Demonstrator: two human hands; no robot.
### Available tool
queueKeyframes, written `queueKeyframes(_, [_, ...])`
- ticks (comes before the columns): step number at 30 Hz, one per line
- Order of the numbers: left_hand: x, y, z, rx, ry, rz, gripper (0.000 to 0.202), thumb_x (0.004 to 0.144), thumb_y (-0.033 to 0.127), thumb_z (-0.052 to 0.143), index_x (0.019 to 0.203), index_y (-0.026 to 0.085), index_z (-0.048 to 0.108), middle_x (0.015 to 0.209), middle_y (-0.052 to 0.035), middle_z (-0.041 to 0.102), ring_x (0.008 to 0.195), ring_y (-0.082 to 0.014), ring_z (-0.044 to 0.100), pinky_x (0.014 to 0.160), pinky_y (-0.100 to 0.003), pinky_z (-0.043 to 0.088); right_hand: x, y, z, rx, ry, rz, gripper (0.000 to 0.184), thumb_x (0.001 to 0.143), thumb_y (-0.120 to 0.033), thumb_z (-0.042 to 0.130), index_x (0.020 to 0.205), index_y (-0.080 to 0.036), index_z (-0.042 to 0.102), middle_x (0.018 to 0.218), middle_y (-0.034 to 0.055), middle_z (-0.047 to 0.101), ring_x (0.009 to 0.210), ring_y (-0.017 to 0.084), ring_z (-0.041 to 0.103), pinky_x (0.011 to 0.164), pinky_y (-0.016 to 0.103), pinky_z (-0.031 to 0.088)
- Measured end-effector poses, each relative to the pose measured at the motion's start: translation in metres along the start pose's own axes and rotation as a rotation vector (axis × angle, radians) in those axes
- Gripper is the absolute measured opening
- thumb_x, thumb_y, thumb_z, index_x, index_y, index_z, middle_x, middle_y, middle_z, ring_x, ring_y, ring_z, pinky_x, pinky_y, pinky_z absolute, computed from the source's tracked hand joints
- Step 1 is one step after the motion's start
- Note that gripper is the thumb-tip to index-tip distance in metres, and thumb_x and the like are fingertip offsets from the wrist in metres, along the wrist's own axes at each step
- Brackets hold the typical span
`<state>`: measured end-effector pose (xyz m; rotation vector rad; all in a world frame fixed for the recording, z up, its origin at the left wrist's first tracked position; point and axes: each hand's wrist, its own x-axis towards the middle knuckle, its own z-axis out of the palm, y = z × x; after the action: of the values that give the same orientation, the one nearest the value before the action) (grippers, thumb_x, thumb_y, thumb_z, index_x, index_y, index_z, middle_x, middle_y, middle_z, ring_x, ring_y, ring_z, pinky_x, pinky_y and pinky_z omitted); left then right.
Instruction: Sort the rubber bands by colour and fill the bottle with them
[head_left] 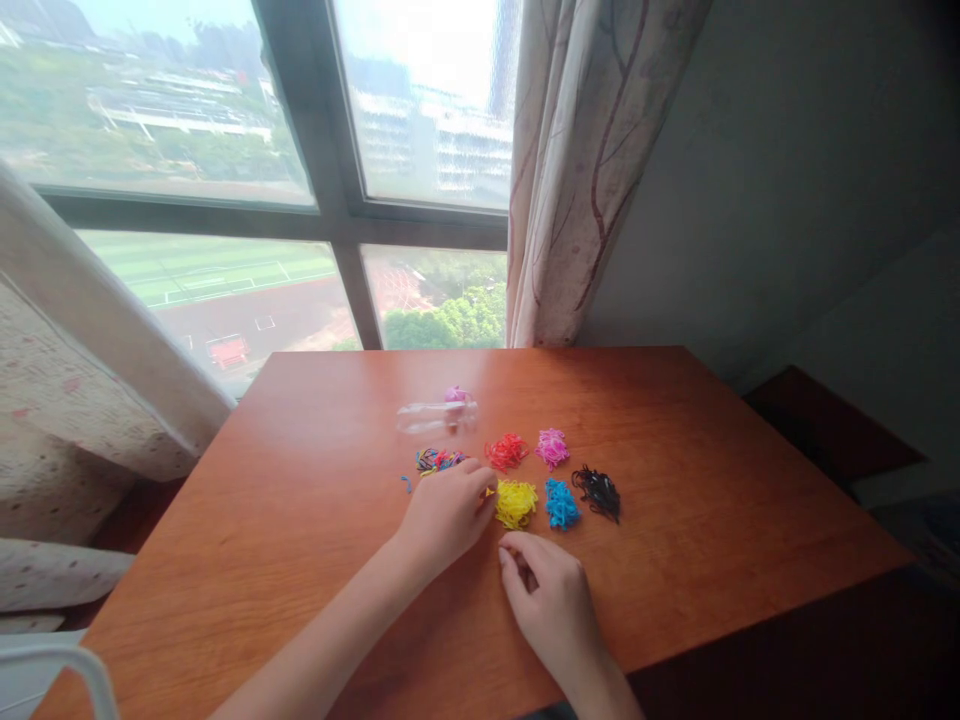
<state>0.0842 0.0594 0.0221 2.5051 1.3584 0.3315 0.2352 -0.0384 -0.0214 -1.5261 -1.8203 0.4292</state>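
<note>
My left hand [448,508] is closed, its fingertips bent down at the left edge of a yellow pile of small rubber bands [516,504]. A bit of yellow shows at those fingertips. Partly covered by this hand is a mixed-colour pile of bands [435,460]. My right hand [551,590] rests just below the yellow pile, thumb and forefinger pinched together; anything between them is too small to make out. Around the yellow pile lie a red pile [506,452], a pink pile [553,449], a blue pile [561,505] and a black pile [598,493].
Behind the piles lies a clear plastic bag [431,417] beside a purple-pink bundle [456,395]. One loose blue band [406,484] sits left of the mixed pile. The brown wooden table [247,520] reaches to a window with curtains [570,200]. A white curved rail [75,660] stands at the lower left.
</note>
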Motion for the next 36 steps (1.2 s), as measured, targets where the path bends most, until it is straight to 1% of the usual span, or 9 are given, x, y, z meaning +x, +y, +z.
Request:
queueKeyframes(4, [-0.001,0.001,0.000,0.008,-0.003,-0.001,0.013,0.090,0.023,0.051,0.090,0.023,0.063,0.092,-0.0038,0.068,0.075,-0.0196,0.065,0.061,-0.026,0.040,-0.001,0.000,-0.001,0.003,-0.003,0.002,0.021,0.092,-0.017,0.046,0.091,-0.022,0.066,0.079,0.0018,0.069,0.070,0.017,0.065,0.067,0.025,0.046])
queueKeyframes(9, [-0.012,-0.008,-0.014,-0.026,0.011,-0.010,0.017,0.092,0.023,0.046,0.088,0.022,0.063,0.093,-0.0037,0.068,0.079,-0.0187,0.065,0.063,-0.025,0.040,-0.002,-0.003,-0.001,-0.001,-0.022,0.007,0.019,0.092,-0.016,0.047,0.091,-0.023,0.065,0.078,0.0006,0.068,0.070,0.017,0.063,0.066,0.026,0.041])
queueKeyframes(13, [-0.025,-0.027,-0.026,-0.112,0.065,-0.071,0.016,0.091,0.023,0.048,0.090,0.023,0.063,0.097,-0.0015,0.069,0.077,-0.0157,0.065,0.065,-0.024,0.041,0.000,-0.005,-0.002,-0.024,-0.035,0.013,0.019,0.093,-0.017,0.047,0.088,-0.023,0.064,0.076,-0.0002,0.067,0.069,0.016,0.062,0.065,0.026,0.038])
queueKeyframes(16, [-0.038,-0.045,-0.032,-0.107,0.109,-0.142,0.016,0.091,0.030,0.049,0.091,0.024,0.064,0.088,0.0005,0.069,0.071,-0.0153,0.063,0.061,-0.024,0.039,0.002,-0.005,-0.001,-0.041,-0.036,0.024,0.018,0.093,-0.017,0.048,0.087,-0.023,0.064,0.075,-0.0009,0.067,0.068,0.016,0.062,0.065,0.025,0.036])
queueKeyframes(19, [-0.050,-0.061,-0.033,-0.106,0.121,-0.202,0.020,0.091,0.035,0.049,0.092,0.024,0.065,0.083,0.0012,0.068,0.069,-0.0158,0.062,0.060,-0.024,0.039,0.006,-0.007,0.001,-0.068,-0.048,0.039,0.018,0.092,-0.017,0.049,0.085,-0.023,0.064,0.073,-0.0018,0.066,0.066,0.014,0.061,0.062,0.025,0.034])
queueKeyframes(22, [-0.059,-0.069,-0.029,-0.115,0.097,-0.223,0.019,0.090,0.032,0.049,0.094,0.024,0.065,0.083,0.0008,0.069,0.070,-0.0163,0.061,0.062,-0.024,0.041,0.011,-0.015,0.007,-0.135,-0.069,0.047,0.016,0.091,-0.015,0.051,0.085,-0.023,0.064,0.072,-0.0021,0.066,0.065,0.014,0.061,0.060,0.024,0.032])
queueKeyframes(28, [-0.063,-0.063,-0.016,-0.175,0.023,-0.221,0.021,0.092,0.032,0.046,0.089,0.022,0.064,0.082,-0.0006,0.067,0.072,-0.0169,0.062,0.064,-0.025,0.042,0.023,-0.037,0.024,-0.295,-0.110,0.096,0.012,0.090,-0.013,0.056,0.088,-0.024,0.062,0.076,-0.0009,0.069,0.068,0.017,0.066,0.058,0.026,0.032])
queueKeyframes(32, [-0.065,-0.057,-0.014,-0.189,0.020,-0.193,0.021,0.092,0.029,0.045,0.091,0.023,0.065,0.087,-0.0014,0.067,0.075,-0.0171,0.063,0.067,-0.025,0.043,0.030,-0.044,0.032,-0.365,-0.129,0.146,0.014,0.091,-0.014,0.057,0.099,-0.024,0.063,0.081,0.0013,0.071,0.070,0.019,0.068,0.056,0.027,0.034])
queueKeyframes(36, [-0.067,-0.057,-0.013,-0.193,0.026,-0.187,0.019,0.092,0.027,0.046,0.091,0.024,0.065,0.085,-0.0008,0.067,0.074,-0.0167,0.062,0.066,-0.024,0.042,0.035,-0.047,0.039,-0.435,-0.123,0.163,0.020,0.092,-0.015,0.055,0.111,-0.021,0.061,0.081,0.0047,0.072,0.069,0.022,0.069,0.054,0.028,0.035])
